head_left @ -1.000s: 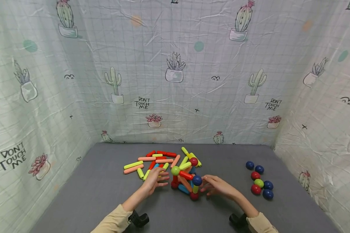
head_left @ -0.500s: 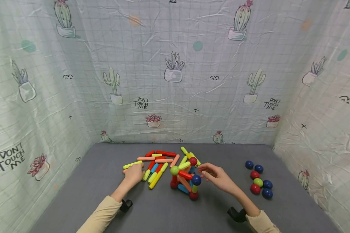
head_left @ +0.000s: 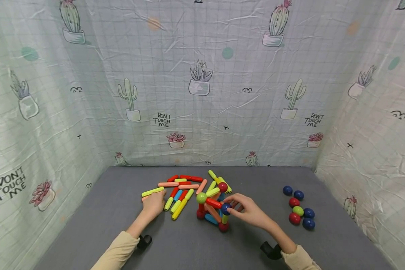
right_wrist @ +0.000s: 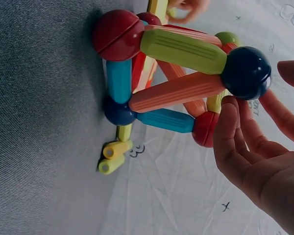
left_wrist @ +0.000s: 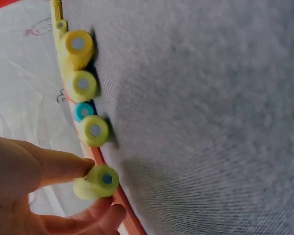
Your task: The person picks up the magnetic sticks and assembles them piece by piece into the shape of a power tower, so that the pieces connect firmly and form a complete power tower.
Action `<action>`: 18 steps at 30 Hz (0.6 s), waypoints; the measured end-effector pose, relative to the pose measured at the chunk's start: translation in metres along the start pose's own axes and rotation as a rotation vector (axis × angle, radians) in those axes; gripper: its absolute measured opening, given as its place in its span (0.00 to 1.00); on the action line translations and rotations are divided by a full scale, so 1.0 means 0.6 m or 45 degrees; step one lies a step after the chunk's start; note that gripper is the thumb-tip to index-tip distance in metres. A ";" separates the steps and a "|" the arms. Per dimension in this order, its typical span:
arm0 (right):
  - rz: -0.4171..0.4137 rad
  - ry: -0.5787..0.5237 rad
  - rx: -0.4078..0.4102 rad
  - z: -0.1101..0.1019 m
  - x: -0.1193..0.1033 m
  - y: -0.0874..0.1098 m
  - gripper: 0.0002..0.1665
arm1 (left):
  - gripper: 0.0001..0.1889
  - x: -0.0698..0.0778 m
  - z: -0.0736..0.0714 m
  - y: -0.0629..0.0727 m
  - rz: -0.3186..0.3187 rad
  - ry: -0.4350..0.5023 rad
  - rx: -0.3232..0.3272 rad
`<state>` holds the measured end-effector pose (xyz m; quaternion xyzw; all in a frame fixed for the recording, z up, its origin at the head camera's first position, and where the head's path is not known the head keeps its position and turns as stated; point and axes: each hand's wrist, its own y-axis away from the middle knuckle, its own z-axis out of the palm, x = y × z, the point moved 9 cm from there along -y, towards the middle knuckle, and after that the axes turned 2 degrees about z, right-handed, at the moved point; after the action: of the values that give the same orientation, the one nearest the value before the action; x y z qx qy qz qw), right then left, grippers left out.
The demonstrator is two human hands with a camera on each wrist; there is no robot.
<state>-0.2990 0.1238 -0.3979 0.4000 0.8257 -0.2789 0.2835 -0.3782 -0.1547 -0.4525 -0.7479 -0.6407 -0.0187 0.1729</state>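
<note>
My left hand (head_left: 153, 205) pinches a short yellow-green stick (left_wrist: 102, 181) between thumb and fingers, beside the other loose sticks on the left; in the left wrist view its round end with a grey metal centre points outward. At the middle of the table stands a frame built of magnetic sticks and balls. My right hand (head_left: 248, 210) is at its near right corner, fingers curled against the dark blue ball (right_wrist: 246, 73) and thumb close over it. This ball joins a green stick (right_wrist: 183, 50), an orange stick (right_wrist: 179, 92) and a red stick (head_left: 213, 203).
Loose red, orange, blue and yellow sticks (head_left: 177, 210) lie left of the frame and behind it. Several blue, red and green balls (head_left: 298, 211) sit at the right of the grey table (head_left: 121, 225). A cactus-print curtain (head_left: 202, 112) surrounds the back and sides.
My left hand has moved left from the frame's side to the loose sticks and grasped one. My right hand rose slightly, then came onto the blue ball.
</note>
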 end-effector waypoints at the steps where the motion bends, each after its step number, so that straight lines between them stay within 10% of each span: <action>1: 0.000 0.005 -0.002 0.001 0.001 0.000 0.17 | 0.10 0.003 -0.004 0.001 0.005 0.004 0.013; 7: 0.004 0.018 0.003 0.001 0.003 -0.002 0.15 | 0.17 0.047 -0.046 0.008 0.154 0.111 0.166; 14: 0.011 0.012 -0.003 0.005 0.004 -0.001 0.16 | 0.14 0.157 -0.122 0.046 0.582 0.405 0.425; 18: 0.013 0.010 -0.002 0.007 0.006 -0.002 0.16 | 0.16 0.215 -0.139 0.063 0.789 0.618 0.414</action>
<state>-0.3009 0.1218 -0.4029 0.4049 0.8252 -0.2751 0.2819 -0.3022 -0.0598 -0.3508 -0.8420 -0.3209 -0.0402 0.4319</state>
